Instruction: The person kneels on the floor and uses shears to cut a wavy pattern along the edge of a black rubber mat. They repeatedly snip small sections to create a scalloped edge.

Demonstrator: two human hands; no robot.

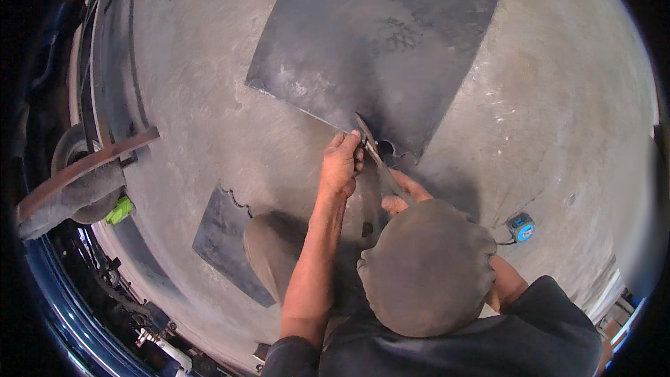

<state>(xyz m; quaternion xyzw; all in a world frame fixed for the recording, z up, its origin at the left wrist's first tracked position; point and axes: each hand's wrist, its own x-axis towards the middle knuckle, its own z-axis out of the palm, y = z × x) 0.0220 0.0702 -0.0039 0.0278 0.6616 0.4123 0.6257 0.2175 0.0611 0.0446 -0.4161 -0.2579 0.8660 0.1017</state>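
Concrete floor [188,98]: grey-brown, stained, bordered at its left edge by a rust-brown bar [91,171], a bright green object [119,210] of unclear kind and blue bodywork [77,321]. Tape measure [520,227], one, dark case with round blue label; pale marking on the label, too small to read; lying on the floor well apart from the sheet's near right corner. Dark sheet [377,42], one, four-sided, thin, matt, dusty; pale scuffs near its left corner, a tread-like print toward its right edge, a rounded notch near its near right corner; lying on the floor before the person. Smaller dark piece [223,244], one scalloped edge, on the floor beside the person's left knee. Left hand [340,160]: thumb and fingers pinched on the sheet's near edge. Hand shears [380,157], worn, at that edge beside the left thumb. Right hand [408,192]: fingers closed round the handle, partly hidden by a grey-brown cap [429,269].
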